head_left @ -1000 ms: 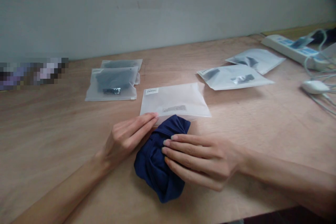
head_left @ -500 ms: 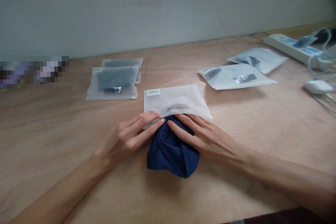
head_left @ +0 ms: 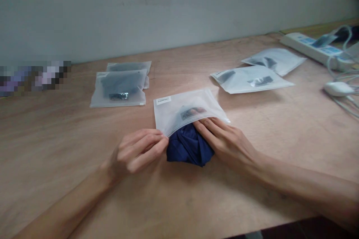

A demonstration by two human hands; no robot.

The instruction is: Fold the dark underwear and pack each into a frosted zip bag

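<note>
A frosted zip bag [head_left: 171,114] with a white label and a dark printed patch lies at the middle of the table, its mouth facing me. Folded navy blue cloth [head_left: 186,147] is partly inside that mouth; the rest bulges out toward me. At the left corner of the opening, my left hand [head_left: 141,151] is closed, pinching the bag's edge. My right hand [head_left: 228,138] grips the cloth along its right side. Its fingertips reach under the bag's upper layer and are partly hidden there.
Two filled frosted bags [head_left: 120,87] overlap at the left back. Another pair of bags [head_left: 244,84] overlaps at the right back. A white power strip [head_left: 316,50], cables and a white adapter [head_left: 338,89] sit at the far right. A wall [head_left: 179,15] rises behind the table.
The navy cloth has gone further into the bag, and less of it sticks out. My left hand has shifted slightly left and down to the bag's corner. My right fingers sit further right.
</note>
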